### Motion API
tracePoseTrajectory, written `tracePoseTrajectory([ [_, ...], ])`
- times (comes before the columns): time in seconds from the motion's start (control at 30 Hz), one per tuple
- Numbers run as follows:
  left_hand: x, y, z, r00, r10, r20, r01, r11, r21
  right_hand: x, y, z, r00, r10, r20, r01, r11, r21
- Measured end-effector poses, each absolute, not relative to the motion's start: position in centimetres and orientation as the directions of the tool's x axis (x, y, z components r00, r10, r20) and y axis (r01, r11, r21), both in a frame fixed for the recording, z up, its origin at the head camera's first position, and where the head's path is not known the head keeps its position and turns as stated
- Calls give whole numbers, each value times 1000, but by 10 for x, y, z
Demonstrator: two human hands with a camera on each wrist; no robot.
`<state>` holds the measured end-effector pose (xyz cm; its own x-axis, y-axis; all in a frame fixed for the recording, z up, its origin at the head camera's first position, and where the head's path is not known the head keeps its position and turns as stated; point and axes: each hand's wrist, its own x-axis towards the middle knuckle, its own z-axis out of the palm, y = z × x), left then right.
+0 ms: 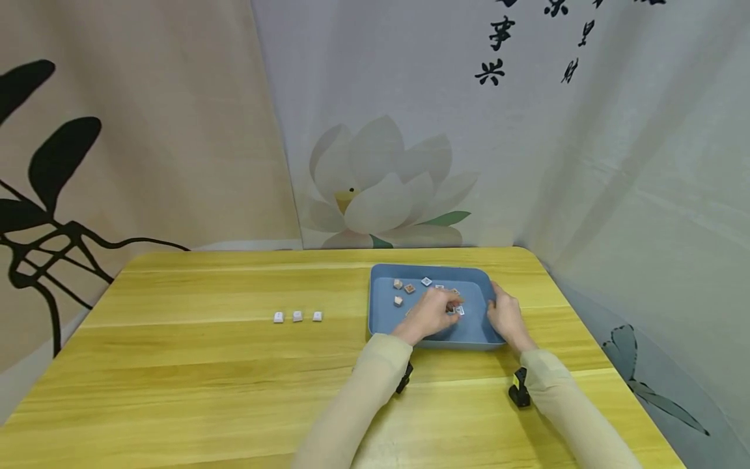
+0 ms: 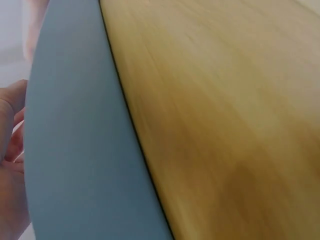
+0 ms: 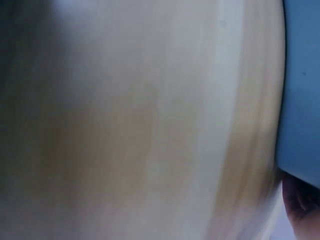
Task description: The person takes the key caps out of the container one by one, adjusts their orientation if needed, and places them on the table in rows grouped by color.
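Observation:
My left hand [image 1: 432, 314] reaches over the blue tray [image 1: 383, 322], its bent fingers down among small keycap-like pieces. A white piece [image 1: 459, 311] lies right beside the fingertips; I cannot tell whether the fingers pinch one. My right hand [image 1: 508, 319] grips the tray's right side at the rim. In the right wrist view, curled fingers [image 3: 302, 207] show at the tray's corner. The left wrist view has the tray's outer wall [image 2: 85, 125] in front of part of the left hand [image 2: 11, 150]. Other pieces in the tray include a brown one [image 1: 409, 288] and a white one [image 1: 426, 281].
Three white keycap-like pieces, a left one [image 1: 278, 317], a middle one [image 1: 297, 316] and a right one [image 1: 317, 316], stand in a spaced row left of the tray. The wooden table [image 1: 193, 365] ends at a printed curtain [image 1: 375, 130] behind.

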<state>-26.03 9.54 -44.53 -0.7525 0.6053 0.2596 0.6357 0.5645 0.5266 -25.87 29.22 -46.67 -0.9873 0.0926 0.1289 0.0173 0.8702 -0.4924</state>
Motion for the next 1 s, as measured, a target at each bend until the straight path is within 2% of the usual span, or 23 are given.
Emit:
tracePoseTrajectory([
  [0.13,-257,84,-442,-742,615,269,648,553,524,-259,294,-467,-989,101,112,30,860,-510],
  [0.3,-252,69,-439,-747,620,242,618,511,598,-258,294,-463,-988,109,109,35,849,-528],
  [0.53,-248,51,-434,-765,591,254,585,476,657,-257,294,-462,-985,90,149,9,879,-476],
  [0.8,-241,32,-430,-812,557,175,449,404,797,-256,294,-464,-983,75,170,-10,892,-452],
  [1.0,-241,17,-434,-829,546,125,314,269,911,-255,292,-463,-984,70,166,-12,895,-447],
])
